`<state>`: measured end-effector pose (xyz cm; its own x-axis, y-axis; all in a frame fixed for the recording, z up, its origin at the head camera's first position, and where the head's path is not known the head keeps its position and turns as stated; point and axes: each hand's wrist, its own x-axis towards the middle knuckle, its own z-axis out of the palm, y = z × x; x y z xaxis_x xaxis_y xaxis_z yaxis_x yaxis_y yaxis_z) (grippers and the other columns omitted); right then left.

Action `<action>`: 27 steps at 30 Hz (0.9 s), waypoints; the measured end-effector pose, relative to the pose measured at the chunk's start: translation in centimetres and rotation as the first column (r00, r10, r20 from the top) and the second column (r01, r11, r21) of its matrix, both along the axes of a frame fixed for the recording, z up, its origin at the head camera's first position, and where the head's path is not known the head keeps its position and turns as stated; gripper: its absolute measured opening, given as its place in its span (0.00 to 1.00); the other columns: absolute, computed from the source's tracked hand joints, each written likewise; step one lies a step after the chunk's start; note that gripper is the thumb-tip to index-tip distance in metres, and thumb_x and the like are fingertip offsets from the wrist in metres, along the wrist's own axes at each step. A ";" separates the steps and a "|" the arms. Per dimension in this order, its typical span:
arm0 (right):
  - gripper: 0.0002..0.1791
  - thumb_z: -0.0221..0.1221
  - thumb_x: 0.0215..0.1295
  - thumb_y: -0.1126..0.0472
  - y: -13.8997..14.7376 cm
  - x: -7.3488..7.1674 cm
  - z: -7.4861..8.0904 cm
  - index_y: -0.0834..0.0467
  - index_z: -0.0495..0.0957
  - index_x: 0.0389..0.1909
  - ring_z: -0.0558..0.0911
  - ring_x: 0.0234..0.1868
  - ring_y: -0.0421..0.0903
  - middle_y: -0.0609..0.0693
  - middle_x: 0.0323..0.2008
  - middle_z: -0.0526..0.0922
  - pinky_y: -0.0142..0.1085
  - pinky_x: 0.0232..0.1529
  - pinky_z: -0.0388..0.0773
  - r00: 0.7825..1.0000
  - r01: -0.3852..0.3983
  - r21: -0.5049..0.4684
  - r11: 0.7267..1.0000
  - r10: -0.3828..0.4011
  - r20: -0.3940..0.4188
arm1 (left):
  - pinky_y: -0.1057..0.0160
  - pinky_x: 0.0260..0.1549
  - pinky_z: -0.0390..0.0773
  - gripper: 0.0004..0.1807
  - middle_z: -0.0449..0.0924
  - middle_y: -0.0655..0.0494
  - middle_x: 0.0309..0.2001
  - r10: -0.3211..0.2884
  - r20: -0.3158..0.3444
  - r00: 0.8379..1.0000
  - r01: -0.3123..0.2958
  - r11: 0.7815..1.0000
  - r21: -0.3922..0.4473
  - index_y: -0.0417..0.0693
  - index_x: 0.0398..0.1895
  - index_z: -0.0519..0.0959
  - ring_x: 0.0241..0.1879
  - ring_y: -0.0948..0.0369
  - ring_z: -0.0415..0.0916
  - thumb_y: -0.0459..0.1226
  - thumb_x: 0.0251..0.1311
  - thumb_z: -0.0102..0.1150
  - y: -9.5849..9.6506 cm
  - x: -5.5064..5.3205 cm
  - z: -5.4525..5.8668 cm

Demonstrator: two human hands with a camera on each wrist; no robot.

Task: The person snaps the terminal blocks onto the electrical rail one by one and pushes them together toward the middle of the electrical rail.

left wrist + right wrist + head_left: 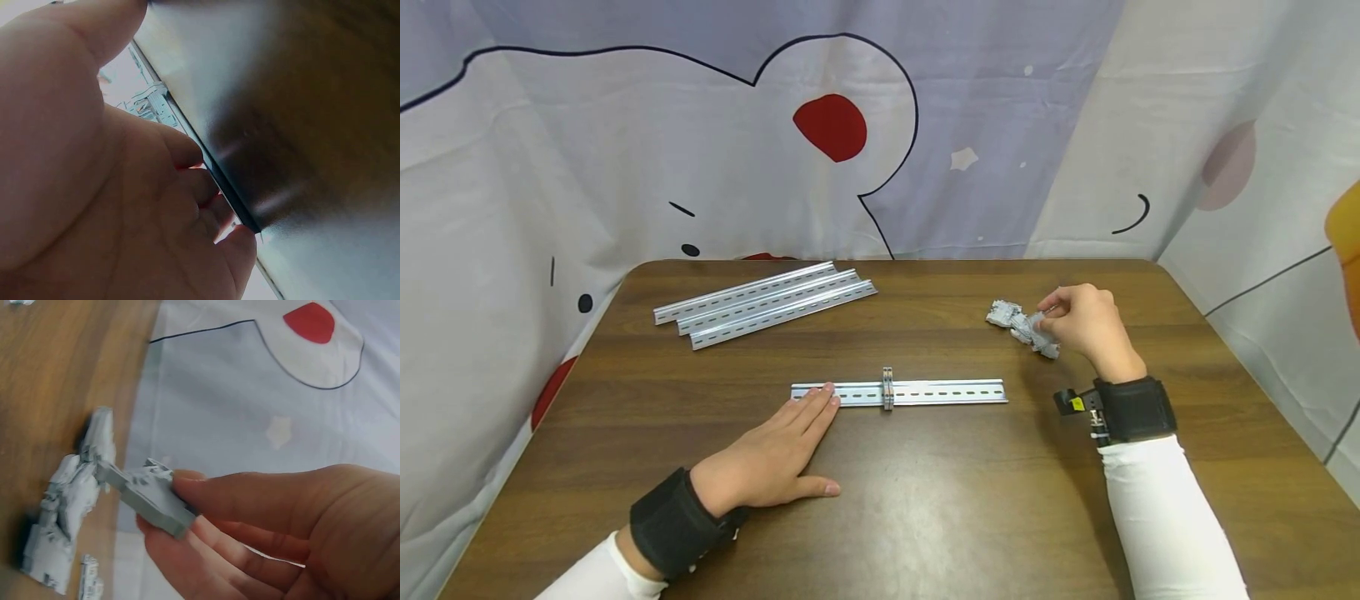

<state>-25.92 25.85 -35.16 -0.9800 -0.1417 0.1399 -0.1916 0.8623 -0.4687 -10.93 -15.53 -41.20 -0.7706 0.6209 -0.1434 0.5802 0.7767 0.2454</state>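
Observation:
A slotted metal DIN rail (947, 392) lies crosswise near the middle of the table. Two or so thin clip-on pieces (887, 389) stand upright across it, left of its midpoint. My left hand (767, 454) rests with straight fingers on the rail's left end; in the left wrist view the palm and fingers hide much of the rail. Over at the right, my right hand (1086, 325) pinches a grey terminal block (159, 497) between thumb and fingers. Just beside it lies a pile of grey terminal blocks (1003, 314), partly covered by the hand in the head view.
Three more slotted rails (767, 304) lie side by side at the back left of the wooden table (910, 517). A printed cloth (970, 108) hangs behind the table's far edge. Black straps with small cameras sit on both wrists.

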 end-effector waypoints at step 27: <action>0.08 0.69 0.51 0.68 -3.6 2.0 1.3 0.64 0.81 0.32 0.86 0.22 0.45 0.49 0.21 0.85 0.36 0.29 0.82 0.882 -0.226 -0.003 0.974 0.206 0.424 | 0.46 0.71 0.49 0.55 0.36 0.39 0.77 -0.004 0.011 1.000 0.004 1.000 -0.002 0.35 0.76 0.45 0.76 0.47 0.37 0.64 0.62 0.52 0.1 0.0 0.3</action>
<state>-23.91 22.20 -33.89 -0.8900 -0.3529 -0.2889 -0.1698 0.8443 -0.5082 -10.90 -15.45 -40.91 -0.7667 0.6236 -0.1529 0.5804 0.7749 0.2504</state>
